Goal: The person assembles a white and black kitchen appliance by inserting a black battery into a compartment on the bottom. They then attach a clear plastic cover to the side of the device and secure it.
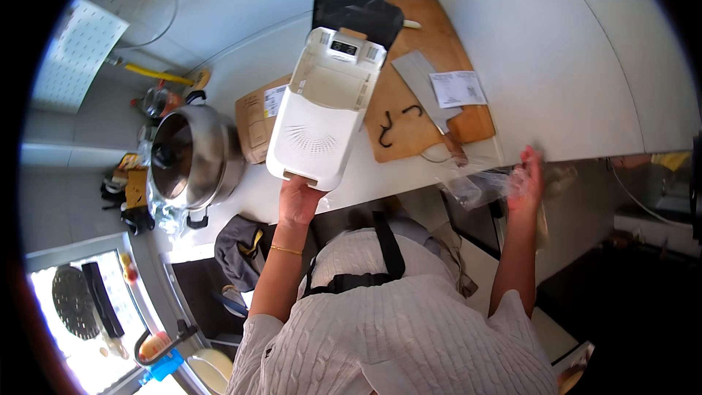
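My left hand grips the near end of a long white plastic housing, tilted above the counter. The housing has a fan pattern of small slots, a hollow upper part and a black socket-like piece at its far end. At the counter's right edge, my right hand is raised with a crumpled clear plastic bag caught in its fingers. Left of the bag, a cleaver lies on a wooden cutting board, its handle toward me. A printed paper slip partly covers the blade.
Two black hooks lie on the board. A black plastic bag sits behind the housing, a cardboard box left of it. Farther left stands a lidded steel pot. White walls border the counter behind and right. A dark bag is below the front edge.
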`<state>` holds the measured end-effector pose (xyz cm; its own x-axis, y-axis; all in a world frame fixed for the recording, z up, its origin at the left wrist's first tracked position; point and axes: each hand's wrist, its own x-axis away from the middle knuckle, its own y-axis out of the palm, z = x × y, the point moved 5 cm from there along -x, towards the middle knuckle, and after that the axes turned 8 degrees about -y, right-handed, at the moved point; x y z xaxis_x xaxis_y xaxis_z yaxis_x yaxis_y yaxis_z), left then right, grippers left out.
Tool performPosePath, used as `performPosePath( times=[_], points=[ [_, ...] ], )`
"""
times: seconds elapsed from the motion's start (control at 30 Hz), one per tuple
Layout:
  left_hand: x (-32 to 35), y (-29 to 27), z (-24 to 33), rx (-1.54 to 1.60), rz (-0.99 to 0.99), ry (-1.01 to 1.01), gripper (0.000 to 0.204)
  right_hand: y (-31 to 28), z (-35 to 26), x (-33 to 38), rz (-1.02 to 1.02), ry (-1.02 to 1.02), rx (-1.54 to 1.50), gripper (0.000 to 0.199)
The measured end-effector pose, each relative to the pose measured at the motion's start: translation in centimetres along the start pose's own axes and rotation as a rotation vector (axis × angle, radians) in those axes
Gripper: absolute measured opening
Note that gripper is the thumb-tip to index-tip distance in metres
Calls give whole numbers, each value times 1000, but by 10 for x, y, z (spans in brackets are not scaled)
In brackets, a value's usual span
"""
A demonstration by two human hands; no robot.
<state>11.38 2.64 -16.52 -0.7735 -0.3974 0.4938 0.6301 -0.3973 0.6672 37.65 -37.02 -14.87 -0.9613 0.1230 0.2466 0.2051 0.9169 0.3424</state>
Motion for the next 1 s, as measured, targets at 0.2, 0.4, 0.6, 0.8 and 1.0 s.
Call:
performPosePath(
  times=[0.2,0.4,0.6,0.8,1.0],
  points=[
    [-15,19,-31,41,-34,-83,54,-122,-87,23,468,-464,-54,35],
    [-34,21,-49,79,-81,-138,54,-200,-126,42,822,-716,-78,28],
    [-35,21,-48,54,-29,-142,57,-259,-78,11,998,-867,200,30],
    [-39,13,-44,105,47,-136,54,-298,39,-37,840,-131,413,56],
    [-40,7,-39,141,43,-129,53,-242,46,-34,573,-178,984,72]
  ],
)
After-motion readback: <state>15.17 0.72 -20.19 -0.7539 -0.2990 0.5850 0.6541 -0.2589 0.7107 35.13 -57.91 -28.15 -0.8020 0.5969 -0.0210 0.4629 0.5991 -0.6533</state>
